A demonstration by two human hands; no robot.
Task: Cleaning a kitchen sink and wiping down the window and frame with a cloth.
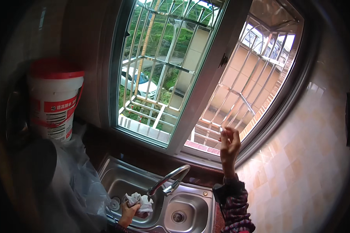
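Observation:
My left hand (129,213) grips a crumpled white cloth (140,204) over the larger basin (151,222) of a stainless steel double sink. The curved chrome faucet (175,171) arches just beside the cloth; whether water runs cannot be told. My right hand (230,141) is raised in front of the right window opening, its fingers bent and thumb side near the fingertips. A small pale thing may be at those fingertips, but it is too small to tell. The smaller basin (186,214), with its drain, lies below and to the left of my right forearm.
At left stands a white plastic bucket (55,93) with a red lid, beside clear plastic sheeting (84,177) that reaches the sink's edge. A framed sliding window (189,116) with metal security bars outside spans the back. A tiled wall (291,163) rises at right.

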